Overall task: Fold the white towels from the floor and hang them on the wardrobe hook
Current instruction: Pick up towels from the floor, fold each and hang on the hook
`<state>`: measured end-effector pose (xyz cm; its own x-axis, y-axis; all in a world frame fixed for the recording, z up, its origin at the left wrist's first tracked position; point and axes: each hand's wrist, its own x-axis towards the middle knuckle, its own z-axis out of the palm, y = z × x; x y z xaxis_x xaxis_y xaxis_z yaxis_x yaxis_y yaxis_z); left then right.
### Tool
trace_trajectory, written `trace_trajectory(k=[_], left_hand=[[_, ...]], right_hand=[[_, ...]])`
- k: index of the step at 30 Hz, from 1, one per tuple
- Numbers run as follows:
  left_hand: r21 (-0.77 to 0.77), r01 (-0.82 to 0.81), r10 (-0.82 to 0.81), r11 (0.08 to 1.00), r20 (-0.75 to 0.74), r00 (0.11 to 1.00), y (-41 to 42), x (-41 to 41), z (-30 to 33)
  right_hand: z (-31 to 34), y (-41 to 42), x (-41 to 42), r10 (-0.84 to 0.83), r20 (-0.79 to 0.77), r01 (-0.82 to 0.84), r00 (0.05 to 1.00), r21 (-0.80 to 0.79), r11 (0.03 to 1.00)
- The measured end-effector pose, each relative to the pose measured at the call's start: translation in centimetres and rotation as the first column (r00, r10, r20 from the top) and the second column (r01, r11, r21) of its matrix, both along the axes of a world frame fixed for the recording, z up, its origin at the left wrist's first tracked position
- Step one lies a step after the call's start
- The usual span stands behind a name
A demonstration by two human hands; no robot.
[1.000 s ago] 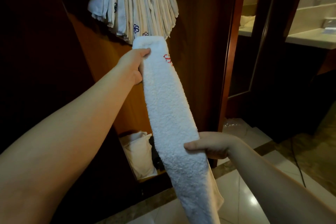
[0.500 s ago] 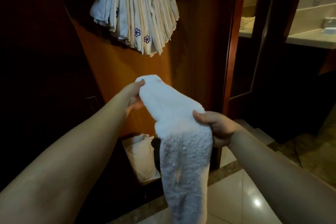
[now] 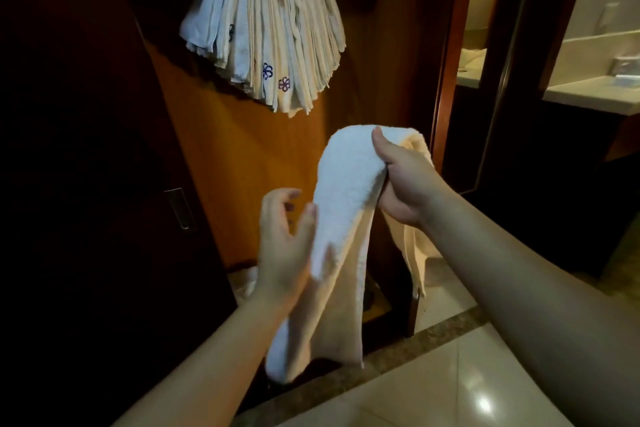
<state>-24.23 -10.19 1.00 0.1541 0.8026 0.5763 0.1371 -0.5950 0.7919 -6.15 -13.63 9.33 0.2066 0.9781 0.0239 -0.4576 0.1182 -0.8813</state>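
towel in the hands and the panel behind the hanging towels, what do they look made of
Towel: looks like cotton terry, matte and white, given its fuzzy looped nap and the limp way it drapes over the right hand. Panel: looks like wood or wood veneer, orange-brown with a smooth, low-sheen finish; the grain is too dim to tell solid wood from laminate.

Towel [image 3: 346, 191] now doubled over right hand [image 3: 403, 184]

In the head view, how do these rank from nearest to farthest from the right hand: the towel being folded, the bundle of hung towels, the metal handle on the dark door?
1. White towel: gripped at its folded top by the right hand.
2. Hung towels: above and to the left, on the wardrobe.
3. Metal door handle: far left, beyond the left hand.
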Motion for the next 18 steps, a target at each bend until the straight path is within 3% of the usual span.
trace_trajectory(k=[3,6,9,13,18], left_hand=[[0.06,0.064,-0.049,0.996,-0.225,0.973,-2.1,1.1,-0.9],[0.022,-0.001,0.008,1.0,-0.332,0.943,-2.0,2.2,-0.6],[0.023,-0.005,0.014,1.0,-0.373,0.928,-1.5,3.5,-0.5],[-0.008,-0.141,0.131,0.99,-0.336,0.933,-0.2,4.6,-1.2],[-0.107,-0.246,0.152,0.963,-0.541,0.827,2.8,2.4,-4.5]], right_hand=[[1.2,0.3,-1.3,-0.089,0.093,0.09,0.992,-0.004,0.996],[2.0,0.9,-1.9,-0.153,0.161,0.153,0.975,0.009,0.988],[2.8,1.5,-2.0,-0.203,0.25,0.207,0.947,0.013,0.978],[3.4,1.8,-2.0,-0.24,0.235,0.236,0.942,0.048,0.971],[5.0,1.6,0.1,-0.381,0.2,0.37,0.903,0.09,0.924]])
